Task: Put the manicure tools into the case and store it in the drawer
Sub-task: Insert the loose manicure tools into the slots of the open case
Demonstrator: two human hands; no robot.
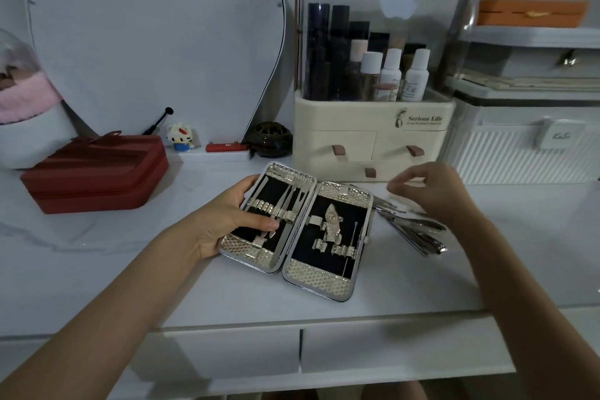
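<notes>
A silver manicure case lies open flat on the white table, black-lined inside. Its left half holds several thin metal tools under loops; its right half holds a nail clipper and a thin probe. My left hand grips the case's left edge, thumb pressing on the tools inside. A pile of loose metal manicure tools lies on the table just right of the case. My right hand hovers over that pile, fingers curled and slightly apart, holding nothing that I can see. Two shut table drawers sit below the front edge.
A cream cosmetics organiser with small drawers and a clear lid stands right behind the case. A red zip box sits at the left, a white ribbed storage box at the right. Small trinkets line the back by a mirror.
</notes>
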